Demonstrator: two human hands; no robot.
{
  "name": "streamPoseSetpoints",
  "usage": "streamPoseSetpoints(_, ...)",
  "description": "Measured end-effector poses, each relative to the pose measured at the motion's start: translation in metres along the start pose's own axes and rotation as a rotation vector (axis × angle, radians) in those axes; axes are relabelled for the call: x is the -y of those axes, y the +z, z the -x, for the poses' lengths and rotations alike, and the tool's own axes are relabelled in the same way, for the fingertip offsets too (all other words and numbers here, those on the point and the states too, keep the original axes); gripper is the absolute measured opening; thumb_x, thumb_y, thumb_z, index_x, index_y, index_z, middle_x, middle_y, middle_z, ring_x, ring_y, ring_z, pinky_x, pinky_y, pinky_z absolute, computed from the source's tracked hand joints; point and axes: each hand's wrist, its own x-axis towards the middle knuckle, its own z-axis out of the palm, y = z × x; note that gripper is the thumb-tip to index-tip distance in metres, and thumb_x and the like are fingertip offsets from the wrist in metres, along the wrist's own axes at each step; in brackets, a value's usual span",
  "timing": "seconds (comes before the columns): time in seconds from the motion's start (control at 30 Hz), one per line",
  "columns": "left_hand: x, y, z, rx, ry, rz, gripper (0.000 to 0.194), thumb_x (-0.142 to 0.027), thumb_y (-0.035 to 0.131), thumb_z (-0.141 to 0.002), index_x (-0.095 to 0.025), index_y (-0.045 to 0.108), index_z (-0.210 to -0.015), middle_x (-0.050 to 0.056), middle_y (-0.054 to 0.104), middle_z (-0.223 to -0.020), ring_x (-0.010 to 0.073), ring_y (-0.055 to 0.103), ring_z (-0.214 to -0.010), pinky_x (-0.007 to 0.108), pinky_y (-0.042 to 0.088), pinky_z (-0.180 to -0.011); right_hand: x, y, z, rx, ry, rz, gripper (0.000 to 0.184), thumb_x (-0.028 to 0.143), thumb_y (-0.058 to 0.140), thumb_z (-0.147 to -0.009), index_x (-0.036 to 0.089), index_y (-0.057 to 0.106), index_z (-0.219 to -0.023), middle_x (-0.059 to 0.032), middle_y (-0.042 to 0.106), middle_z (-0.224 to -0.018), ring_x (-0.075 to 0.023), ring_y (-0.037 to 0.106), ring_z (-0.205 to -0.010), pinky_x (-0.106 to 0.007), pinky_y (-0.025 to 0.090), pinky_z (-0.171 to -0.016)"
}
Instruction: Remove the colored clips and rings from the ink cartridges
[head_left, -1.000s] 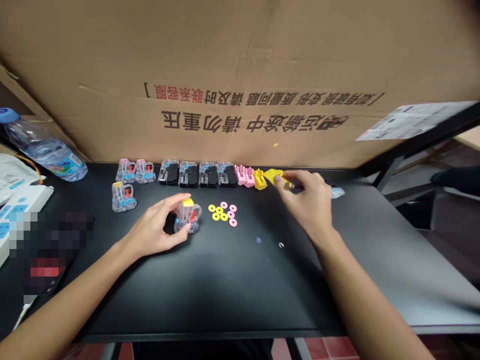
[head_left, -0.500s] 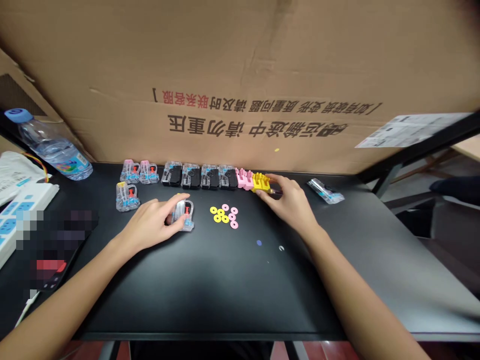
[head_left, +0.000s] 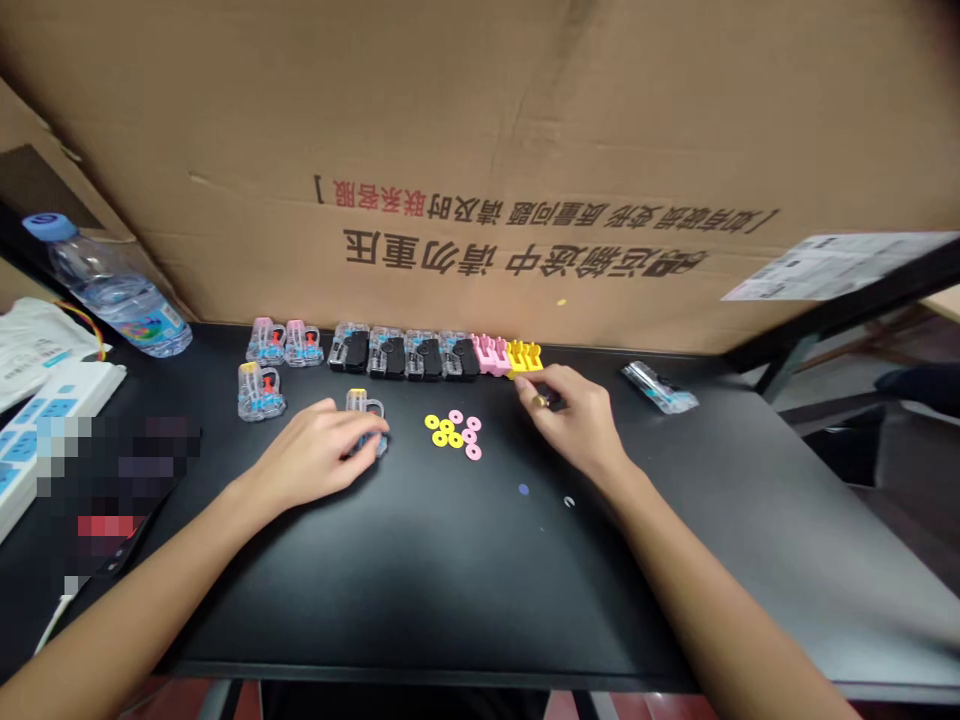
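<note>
left hand [head_left: 315,455] curled around clear plastic housing [head_left: 364,408] on bench [head_left: 465,600] | right hand [head_left: 574,420] pinching small brass-coloured pin [head_left: 540,401] beside yellow comb piece [head_left: 525,357] | steady fingertip pressure suits both

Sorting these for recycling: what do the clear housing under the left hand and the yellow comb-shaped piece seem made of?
The clear housing looks like glossy transparent hard plastic, as the blue parts inside show through. The yellow comb-shaped piece looks like opaque moulded plastic, smooth and matte; rubber is possible.
</note>
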Motion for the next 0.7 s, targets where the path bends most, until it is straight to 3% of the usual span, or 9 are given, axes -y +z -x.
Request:
streamPoseSetpoints(0.17,-0.007,0.005,-0.001,0.080,0.034,0.001,0.025,-0.028,0.051,-0.108,-0.023,0.073,-0.118,0.003,0.082,-0.101,0.0198,0.076,-0.084,0.036,0.050,-0.082,0.024,0.001,0.005,-0.012,-0.014,-0.107,0.016,0.027,0.066,-0.101,0.023,0.073,-0.087,-0.0021,0.076,-0.075,-0.0182,0.068,-0.062,-0.030,0.053,-0.062)
streamPoseSetpoints(0.37,0.003,-0.019,-0.001,0.232,-0.245,-0.193,0.020,-0.026,0.053,-0.097,-0.024,0.070,-0.108,0.002,0.074,-0.079,0.0241,0.070,-0.069,0.034,0.043,-0.065,0.029,-0.001,0.006,0.008,0.021,-0.117,0.017,0.029,0.066,-0.100,0.023,0.075,-0.086,-0.0015,0.077,-0.072,-0.0175,0.067,-0.056,-0.030,0.051,-0.057)
streamPoseSetpoints(0.47,0.008,-0.032,0.001,0.297,-0.306,-0.252,0.015,-0.025,0.053,-0.092,-0.025,0.067,-0.098,0.002,0.071,-0.075,0.0251,0.068,-0.067,0.033,0.036,-0.061,0.027,-0.001,0.007,0.021,0.034,-0.114,0.018,0.032,0.067,-0.100,0.024,0.076,-0.087,-0.0012,0.076,-0.071,-0.0182,0.066,-0.056,-0.031,0.052,-0.058)
streamPoseSetpoints(0.6,0.016,-0.038,0.002,0.298,-0.327,-0.274,0.014,-0.026,0.052,-0.091,-0.025,0.066,-0.094,0.002,0.069,-0.073,0.0249,0.067,-0.066,0.032,0.039,-0.062,0.029,0.000,0.006,0.040,0.017,-0.137,0.020,0.035,0.066,-0.101,0.025,0.075,-0.087,-0.0014,0.076,-0.072,-0.0195,0.067,-0.057,-0.033,0.052,-0.058)
streamPoseSetpoints(0.7,0.022,-0.038,0.004,0.242,-0.352,-0.292,0.018,-0.025,0.052,-0.091,-0.025,0.068,-0.100,0.004,0.071,-0.076,0.0264,0.069,-0.069,0.032,0.042,-0.063,0.033,-0.001,0.005,0.016,-0.009,-0.153,0.022,0.037,0.065,-0.103,0.026,0.074,-0.085,-0.0028,0.077,-0.074,-0.0210,0.068,-0.059,-0.035,0.053,-0.059)
